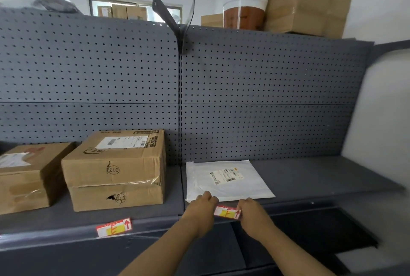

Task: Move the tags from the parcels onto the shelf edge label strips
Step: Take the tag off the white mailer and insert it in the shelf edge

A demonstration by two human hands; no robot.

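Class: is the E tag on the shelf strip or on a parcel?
On: the E tag lies along the shelf edge strip, below the cardboard parcel.

Soft, even daylight fills the room, brightest at the window (135, 10) behind the shelving, leaving faint shadows beside the cardboard parcel (115, 171), whose tape carries a small glare. The wide lens bows the pegboard (88, 71) lines and the shelf edge (66, 234) toward the borders. The upper left corner and the white wall (381, 109) at right smear into blur, and print on the tag (227, 212) reads soft.
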